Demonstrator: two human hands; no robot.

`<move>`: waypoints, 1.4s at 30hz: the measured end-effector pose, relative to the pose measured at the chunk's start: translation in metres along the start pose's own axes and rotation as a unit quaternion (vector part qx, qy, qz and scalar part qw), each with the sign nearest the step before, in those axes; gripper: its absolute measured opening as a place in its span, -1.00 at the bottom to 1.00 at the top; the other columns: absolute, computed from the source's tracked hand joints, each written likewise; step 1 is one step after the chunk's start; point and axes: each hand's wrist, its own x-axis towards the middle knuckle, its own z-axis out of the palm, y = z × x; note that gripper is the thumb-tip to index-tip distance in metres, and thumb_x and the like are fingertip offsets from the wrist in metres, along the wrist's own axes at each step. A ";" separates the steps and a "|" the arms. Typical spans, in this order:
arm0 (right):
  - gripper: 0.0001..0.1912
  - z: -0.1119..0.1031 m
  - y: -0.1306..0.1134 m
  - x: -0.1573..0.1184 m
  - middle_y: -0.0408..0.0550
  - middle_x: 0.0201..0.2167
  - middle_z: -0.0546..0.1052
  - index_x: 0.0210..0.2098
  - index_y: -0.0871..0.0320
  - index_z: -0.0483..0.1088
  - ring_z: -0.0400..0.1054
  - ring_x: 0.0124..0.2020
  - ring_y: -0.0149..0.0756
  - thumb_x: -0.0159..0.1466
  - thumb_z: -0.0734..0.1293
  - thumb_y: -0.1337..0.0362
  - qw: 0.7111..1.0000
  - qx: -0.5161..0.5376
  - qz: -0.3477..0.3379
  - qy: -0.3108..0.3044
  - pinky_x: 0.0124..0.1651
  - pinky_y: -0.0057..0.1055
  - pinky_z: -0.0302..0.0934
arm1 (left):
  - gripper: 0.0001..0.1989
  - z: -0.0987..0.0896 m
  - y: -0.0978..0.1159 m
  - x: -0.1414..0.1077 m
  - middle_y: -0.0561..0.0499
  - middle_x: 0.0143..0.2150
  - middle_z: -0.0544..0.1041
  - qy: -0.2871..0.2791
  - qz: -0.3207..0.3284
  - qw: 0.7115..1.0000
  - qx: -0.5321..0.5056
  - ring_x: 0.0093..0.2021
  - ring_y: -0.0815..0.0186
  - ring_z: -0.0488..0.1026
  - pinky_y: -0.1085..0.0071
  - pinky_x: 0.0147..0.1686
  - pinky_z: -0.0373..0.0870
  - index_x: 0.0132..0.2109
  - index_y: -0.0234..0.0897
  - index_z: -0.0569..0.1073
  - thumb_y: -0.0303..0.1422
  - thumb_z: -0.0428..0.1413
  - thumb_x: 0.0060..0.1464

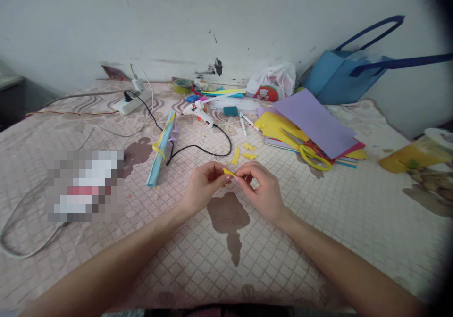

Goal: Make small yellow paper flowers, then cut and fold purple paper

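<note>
A small yellow piece is pinched between my two hands over the middle of the table. My left hand grips its left end with thumb and fingers, and my right hand closes on its right end. Just beyond the fingers lie several yellow scraps. A light blue rolled strip with yellow and purple curls lies left of my hands. Behind them rests a white glue gun with a black cord.
Yellow-handled scissors lie on coloured sheets at the right. Farther right are a tilted yellow container and a blue bag. A power strip, cables and a blurred white object are left.
</note>
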 end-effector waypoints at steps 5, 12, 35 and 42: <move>-0.93 0.000 -0.001 0.001 -0.06 -0.32 0.46 -0.38 0.07 0.31 0.35 -0.28 -0.30 0.22 0.26 0.37 0.999 0.016 0.030 -0.023 -0.31 -0.36 0.28 | -0.84 0.000 -0.001 0.000 -0.01 -0.38 0.53 0.006 0.015 1.000 0.013 -0.36 0.37 0.48 0.43 -0.32 0.40 -0.31 -0.35 0.44 -0.37 0.22 -0.04; -0.93 0.000 0.000 0.000 -0.05 -0.31 0.49 -0.37 0.08 0.34 0.38 -0.26 -0.29 0.24 0.26 0.36 0.999 0.026 0.032 -0.015 -0.26 -0.34 0.30 | -0.82 -0.001 -0.004 0.000 -0.05 -0.34 0.55 0.001 0.026 0.999 0.042 -0.32 0.31 0.49 0.39 -0.28 0.42 -0.29 -0.35 0.44 -0.32 0.21 -0.02; -0.92 -0.001 0.002 0.002 -0.12 -0.44 0.50 -0.46 0.11 0.37 0.37 -0.38 -0.33 0.18 0.31 0.31 0.984 0.125 0.124 -0.012 -0.25 -0.35 0.26 | -0.80 0.004 0.001 -0.003 -0.04 -0.37 0.54 0.017 0.037 0.998 0.052 -0.35 0.33 0.48 0.42 -0.33 0.41 -0.32 -0.33 0.45 -0.29 0.22 -0.03; -0.87 -0.002 0.004 0.004 -0.12 -0.41 0.46 -0.35 0.12 0.35 0.36 -0.37 -0.36 0.21 0.31 0.19 0.959 0.207 0.187 -0.050 -0.27 -0.38 0.27 | -0.81 0.003 0.001 -0.001 0.05 -0.48 0.47 0.031 0.006 0.999 0.032 -0.46 0.41 0.43 0.49 -0.42 0.35 -0.36 -0.34 0.41 -0.29 0.20 0.00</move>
